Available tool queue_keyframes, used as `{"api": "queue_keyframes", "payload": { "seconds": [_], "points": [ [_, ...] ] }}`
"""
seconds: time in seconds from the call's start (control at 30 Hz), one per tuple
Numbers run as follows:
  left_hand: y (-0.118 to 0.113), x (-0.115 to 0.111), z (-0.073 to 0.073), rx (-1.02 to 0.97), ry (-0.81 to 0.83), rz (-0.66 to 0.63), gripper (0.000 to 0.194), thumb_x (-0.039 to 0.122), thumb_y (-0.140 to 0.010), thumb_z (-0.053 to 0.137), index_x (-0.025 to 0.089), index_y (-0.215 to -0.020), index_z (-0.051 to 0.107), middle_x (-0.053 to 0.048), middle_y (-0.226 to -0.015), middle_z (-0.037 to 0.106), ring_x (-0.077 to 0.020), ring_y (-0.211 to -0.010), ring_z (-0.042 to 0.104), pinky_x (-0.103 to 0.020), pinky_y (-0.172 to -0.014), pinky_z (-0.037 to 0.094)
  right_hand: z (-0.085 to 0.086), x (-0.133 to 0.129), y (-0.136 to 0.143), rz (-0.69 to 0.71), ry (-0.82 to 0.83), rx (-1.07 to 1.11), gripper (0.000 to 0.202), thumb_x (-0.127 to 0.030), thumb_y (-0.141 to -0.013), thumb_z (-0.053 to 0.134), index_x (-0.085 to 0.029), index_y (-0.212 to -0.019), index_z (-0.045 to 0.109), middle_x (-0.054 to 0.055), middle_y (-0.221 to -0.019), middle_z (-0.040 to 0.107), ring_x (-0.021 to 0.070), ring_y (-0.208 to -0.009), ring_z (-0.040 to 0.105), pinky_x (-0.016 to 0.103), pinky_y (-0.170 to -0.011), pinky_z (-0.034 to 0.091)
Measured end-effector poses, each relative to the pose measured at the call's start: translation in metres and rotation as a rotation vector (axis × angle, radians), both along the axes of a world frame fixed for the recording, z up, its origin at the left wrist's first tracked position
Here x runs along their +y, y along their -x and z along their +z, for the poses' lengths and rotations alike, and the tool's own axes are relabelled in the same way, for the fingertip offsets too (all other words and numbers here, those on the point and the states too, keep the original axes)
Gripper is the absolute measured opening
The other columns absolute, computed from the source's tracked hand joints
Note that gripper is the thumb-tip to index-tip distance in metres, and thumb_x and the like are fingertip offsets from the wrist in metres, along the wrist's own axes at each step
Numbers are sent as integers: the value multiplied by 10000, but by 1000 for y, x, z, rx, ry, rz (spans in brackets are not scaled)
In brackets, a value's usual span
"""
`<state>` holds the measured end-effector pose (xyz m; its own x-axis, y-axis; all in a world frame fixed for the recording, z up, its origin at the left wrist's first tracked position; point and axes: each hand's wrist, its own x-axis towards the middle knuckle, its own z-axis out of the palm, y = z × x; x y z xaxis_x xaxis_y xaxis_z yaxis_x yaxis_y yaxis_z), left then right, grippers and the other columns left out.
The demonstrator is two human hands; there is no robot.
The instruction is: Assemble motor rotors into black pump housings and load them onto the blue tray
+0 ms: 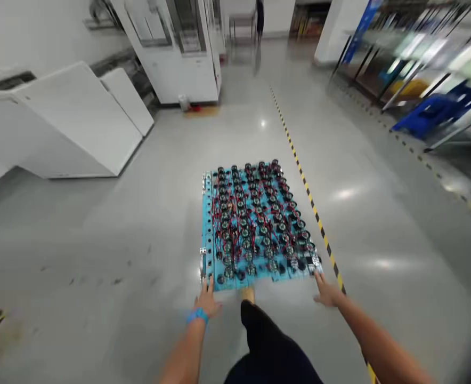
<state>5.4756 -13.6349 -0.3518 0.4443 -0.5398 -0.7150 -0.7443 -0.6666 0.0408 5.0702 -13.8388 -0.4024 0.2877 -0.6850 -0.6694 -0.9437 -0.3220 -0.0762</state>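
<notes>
A light-blue board [262, 282] lies low over the grey floor ahead of me, bearing rows of round black parts [255, 201] joined by thin red and black wires [235, 224]. At its near left corner is my left hand [207, 303], fingers stretched forward, with a blue band [197, 316] on the wrist. My right hand [326, 290] reaches to the near right corner with its fingers spread. Both hands look open; blur hides whether the fingertips touch the board. One foot [248, 294] shows at the board's near edge.
Yellow-and-black floor tape [299, 168] runs along the board's right side. White panels [87, 122] lean at the left, before a white cabinet [183, 69]. Racks with blue bins [431, 114] stand at the right. A chair [242, 20] is far back.
</notes>
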Motion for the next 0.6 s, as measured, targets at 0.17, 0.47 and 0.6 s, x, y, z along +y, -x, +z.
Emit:
{"api": "queue_keyframes", "payload": {
  "seconds": [0.17,0.47,0.6],
  "points": [
    [-137,-95,-22,30,10,-6,526,377,-952,623,141,-1404,493,-143,-1527,453,-326,-1345,488,-595,-1112,385,-27,-127,-126,57,-225,138,795,-501,-940,604,-230,-1584,224,168,-1654,199,367,-1420,389,602,-1143,354],
    [-385,-295,-30,-17,56,26,693,439,-908,662,248,-1509,374,-132,-1634,292,-373,-1434,382,-608,-1121,400,-12,-349,-387,22,-223,138,721,-391,-926,660,-251,-1542,314,146,-1617,272,343,-1333,476,576,-1070,451],
    [-496,-396,-29,-17,54,54,751,424,-906,667,255,-1544,309,-136,-1660,230,-385,-1456,343,-613,-1133,384,4,-444,-504,29,-197,143,698,-380,-931,656,-243,-1533,331,148,-1603,300,330,-1308,502,565,-1059,466]
  ]
}}
